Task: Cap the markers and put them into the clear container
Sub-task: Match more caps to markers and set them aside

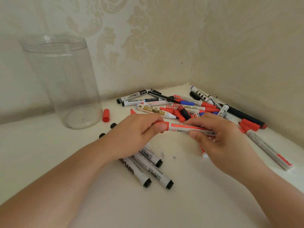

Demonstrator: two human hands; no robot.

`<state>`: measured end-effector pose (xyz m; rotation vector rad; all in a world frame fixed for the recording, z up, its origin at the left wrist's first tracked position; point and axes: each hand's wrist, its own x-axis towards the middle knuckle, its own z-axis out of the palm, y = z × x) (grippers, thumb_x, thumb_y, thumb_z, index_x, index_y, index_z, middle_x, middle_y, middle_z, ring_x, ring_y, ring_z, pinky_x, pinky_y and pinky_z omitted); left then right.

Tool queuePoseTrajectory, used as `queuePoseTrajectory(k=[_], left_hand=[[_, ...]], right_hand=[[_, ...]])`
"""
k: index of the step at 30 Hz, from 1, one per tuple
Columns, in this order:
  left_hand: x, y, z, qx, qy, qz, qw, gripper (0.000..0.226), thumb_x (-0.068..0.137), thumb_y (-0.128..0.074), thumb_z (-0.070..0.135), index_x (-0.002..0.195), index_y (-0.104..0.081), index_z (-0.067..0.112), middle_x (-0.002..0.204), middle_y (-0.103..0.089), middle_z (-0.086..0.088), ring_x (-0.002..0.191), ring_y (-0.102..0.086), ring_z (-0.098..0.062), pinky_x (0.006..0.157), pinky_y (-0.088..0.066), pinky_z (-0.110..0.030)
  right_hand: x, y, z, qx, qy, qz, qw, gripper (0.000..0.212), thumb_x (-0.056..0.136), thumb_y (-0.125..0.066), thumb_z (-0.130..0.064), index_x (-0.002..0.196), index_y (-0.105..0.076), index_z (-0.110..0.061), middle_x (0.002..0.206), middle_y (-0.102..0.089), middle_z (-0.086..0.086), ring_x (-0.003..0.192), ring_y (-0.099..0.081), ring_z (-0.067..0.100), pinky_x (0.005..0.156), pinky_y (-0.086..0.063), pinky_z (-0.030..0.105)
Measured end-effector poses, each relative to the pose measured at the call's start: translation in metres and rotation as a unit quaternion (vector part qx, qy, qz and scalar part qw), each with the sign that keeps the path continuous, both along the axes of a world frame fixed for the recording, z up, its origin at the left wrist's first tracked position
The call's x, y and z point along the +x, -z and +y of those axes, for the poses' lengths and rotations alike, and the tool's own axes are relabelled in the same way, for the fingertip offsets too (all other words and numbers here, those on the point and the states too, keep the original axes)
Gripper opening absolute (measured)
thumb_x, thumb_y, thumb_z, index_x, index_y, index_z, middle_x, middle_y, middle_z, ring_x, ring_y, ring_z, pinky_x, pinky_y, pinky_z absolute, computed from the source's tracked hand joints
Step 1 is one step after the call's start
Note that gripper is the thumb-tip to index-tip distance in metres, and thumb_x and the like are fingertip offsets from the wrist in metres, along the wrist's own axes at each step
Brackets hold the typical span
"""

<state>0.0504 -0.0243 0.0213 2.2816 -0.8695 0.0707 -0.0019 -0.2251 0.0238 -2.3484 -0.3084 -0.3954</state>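
Observation:
A red and white marker (184, 127) lies level between both hands above the white table (49, 162). My left hand (136, 134) grips its red cap end with thumb and curled fingers. My right hand (215, 137) pinches the white barrel at the other end. The clear container (62, 79) stands upright and empty at the far left, its mouth open. A loose red cap (106, 115) lies just right of its base. Two small black caps (113, 125) lie near my left wrist.
A pile of several red, blue and black markers (172, 104) fills the far corner by the patterned walls. Three black-ended markers (148, 167) lie under my left wrist. A long white and red marker (269, 150) lies along the right wall.

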Motion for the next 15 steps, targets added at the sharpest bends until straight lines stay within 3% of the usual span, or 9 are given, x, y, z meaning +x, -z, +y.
queuePoseTrajectory(k=[2,5,8,11,15], left_hand=[[0.0,0.001,-0.001,-0.009,0.007,-0.001,1.0,0.041,0.083,-0.031,0.048,0.087,-0.06,0.02,0.054,-0.051,0.016,0.053,-0.046,0.001,0.051,-0.032,-0.014],[0.002,0.002,0.0,-0.013,0.01,-0.005,1.0,0.044,0.084,-0.031,0.05,0.091,-0.061,0.019,0.06,-0.05,0.011,0.059,-0.048,-0.002,0.053,-0.035,-0.016],[0.006,0.005,0.002,-0.024,0.004,-0.014,1.0,0.031,0.09,-0.035,0.049,0.093,-0.06,0.029,0.073,-0.06,0.007,0.069,-0.054,-0.01,0.059,-0.042,-0.021],[0.006,0.002,0.002,-0.052,-0.012,-0.021,0.998,0.017,0.086,-0.041,0.048,0.094,-0.056,0.046,0.074,-0.058,0.017,0.07,-0.053,-0.007,0.059,-0.039,-0.014],[0.013,0.003,0.009,-0.031,-0.09,-0.05,0.994,0.021,0.088,-0.046,0.041,0.105,-0.057,0.037,0.084,-0.058,0.018,0.074,-0.051,-0.007,0.062,-0.038,-0.013]], right_hand=[[-0.001,0.001,0.001,-0.011,0.003,-0.02,1.0,0.023,0.085,-0.059,-0.016,0.101,-0.068,-0.028,0.087,-0.057,-0.019,0.078,-0.055,0.012,0.064,-0.053,0.035],[0.0,0.004,0.002,-0.01,0.004,-0.03,0.999,0.022,0.084,-0.06,-0.016,0.097,-0.067,-0.033,0.085,-0.057,-0.017,0.077,-0.053,0.01,0.065,-0.044,0.015],[0.001,0.006,0.006,0.01,-0.005,0.012,1.0,0.028,0.085,-0.06,-0.02,0.085,-0.055,-0.047,0.081,-0.056,-0.018,0.075,-0.052,-0.001,0.062,-0.038,0.007],[0.003,0.003,0.004,0.038,0.001,0.047,0.998,0.024,0.085,-0.06,-0.026,0.086,-0.054,-0.049,0.079,-0.057,-0.017,0.065,-0.053,-0.004,0.056,-0.039,0.009],[0.001,-0.003,0.003,0.003,0.012,0.05,0.999,0.029,0.087,-0.055,-0.027,0.094,-0.049,-0.054,0.087,-0.056,-0.017,0.063,-0.056,0.005,0.061,-0.044,0.02]])
